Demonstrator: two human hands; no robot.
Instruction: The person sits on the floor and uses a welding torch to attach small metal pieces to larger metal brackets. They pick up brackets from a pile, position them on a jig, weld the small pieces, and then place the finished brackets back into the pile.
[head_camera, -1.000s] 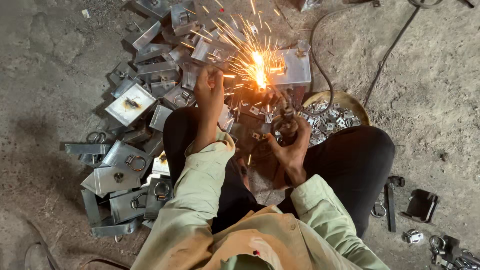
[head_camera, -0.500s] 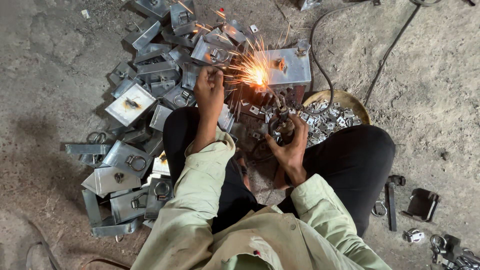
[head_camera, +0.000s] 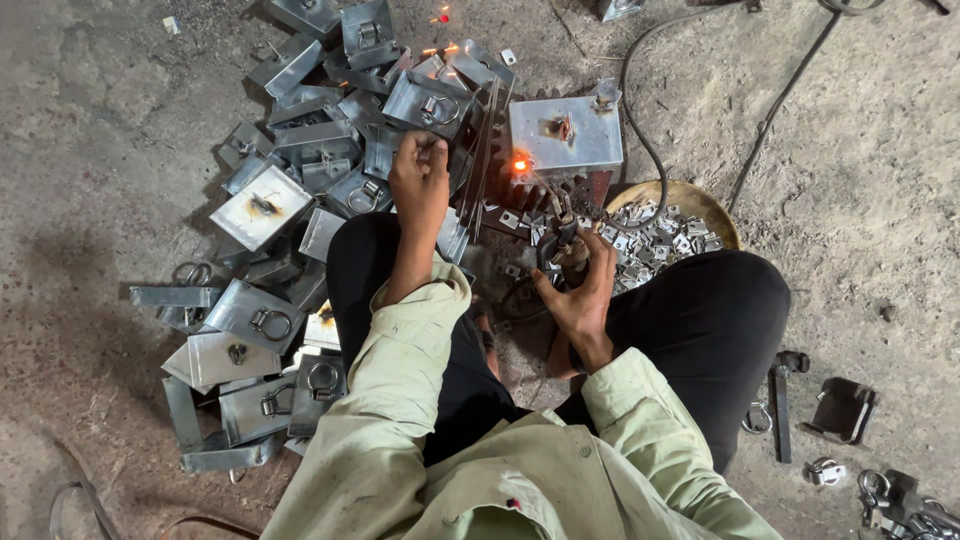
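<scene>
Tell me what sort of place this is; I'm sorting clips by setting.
Probably a small metal fabrication or welding workshop, worked on a bare floor. A heap of grey metal plates with rings lies there, the right hand holds a welding electrode holder near a glowing weld spot, and a round tray of small metal pieces sits close by.

Dull grey sheet-metal plates (head_camera: 258, 207) with steel rings lie heaped on a rough, dusty concrete floor (head_camera: 100, 120). A scorched, matt metal box (head_camera: 565, 135) glows at one weld spot, beside a worn bowl (head_camera: 690, 200) of small metal pieces; sleeves (head_camera: 400, 400) are pale cloth.
</scene>
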